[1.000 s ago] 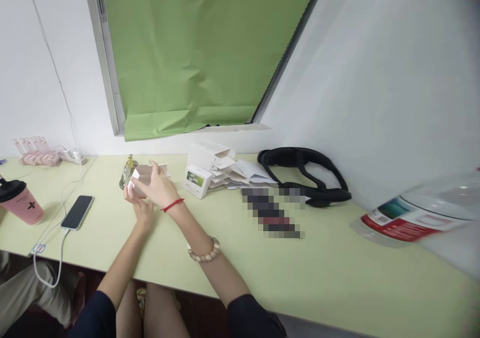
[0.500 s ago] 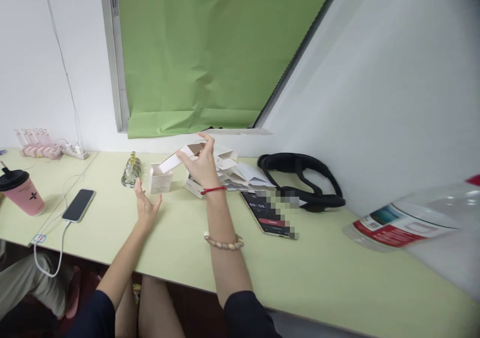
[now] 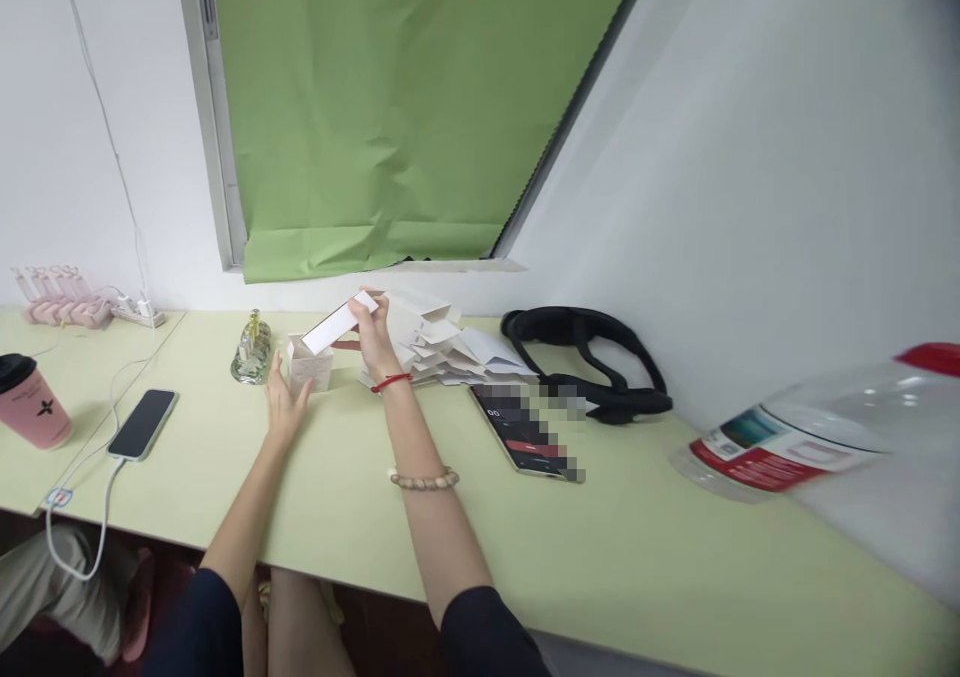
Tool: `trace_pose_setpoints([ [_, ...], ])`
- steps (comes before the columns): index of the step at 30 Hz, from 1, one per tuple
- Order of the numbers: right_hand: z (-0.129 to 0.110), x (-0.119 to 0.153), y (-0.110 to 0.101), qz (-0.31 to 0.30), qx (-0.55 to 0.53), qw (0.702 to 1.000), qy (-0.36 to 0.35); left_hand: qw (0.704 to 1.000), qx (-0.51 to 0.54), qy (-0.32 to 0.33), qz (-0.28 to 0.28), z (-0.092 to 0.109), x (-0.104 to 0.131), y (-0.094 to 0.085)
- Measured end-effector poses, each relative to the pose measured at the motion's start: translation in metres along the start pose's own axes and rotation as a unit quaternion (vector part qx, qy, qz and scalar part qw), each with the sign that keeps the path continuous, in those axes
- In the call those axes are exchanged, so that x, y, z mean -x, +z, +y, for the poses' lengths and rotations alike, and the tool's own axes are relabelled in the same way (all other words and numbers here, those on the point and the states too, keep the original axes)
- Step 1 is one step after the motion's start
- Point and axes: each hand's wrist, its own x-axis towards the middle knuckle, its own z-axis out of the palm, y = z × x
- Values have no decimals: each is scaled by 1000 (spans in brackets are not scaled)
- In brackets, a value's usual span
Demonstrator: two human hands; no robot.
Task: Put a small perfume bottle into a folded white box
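Note:
My right hand (image 3: 373, 337) holds a long white carton (image 3: 339, 322), tilted, above the pale green table (image 3: 360, 487). It hovers just in front of a stack of flat white cartons (image 3: 442, 342). My left hand (image 3: 281, 402) is open, its fingers touching the front of a small open pinkish box (image 3: 311, 365) that stands on the table. A small glass perfume bottle (image 3: 251, 350) stands just left of that box.
A phone on a charging cable (image 3: 142, 423) and a pink cup with a black lid (image 3: 30, 402) lie at the left. Another phone (image 3: 525, 427) and a black strap (image 3: 585, 357) lie right of the stack. A large clear water bottle (image 3: 817, 427) lies at the right. Another person's leg (image 3: 45, 582) shows at the lower left.
Both hands first held the small box together. It now stands on the table under my left hand, and my right hand has picked up a long white carton from the stack.

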Motion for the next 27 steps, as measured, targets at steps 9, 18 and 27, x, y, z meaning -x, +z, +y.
trace_pose_setpoints([
  [9, 20, -12, 1, 8, 48, 998, -43, 996, 82, -40, -9, 1, -1, 0],
  [18, 36, -23, -7, 67, 138, 973, -171, 998, 50, -36, -5, 13, 3, -2],
  [27, 26, -10, -4, 94, 313, 918, -226, 999, -32, 20, -27, 22, 6, -6],
])
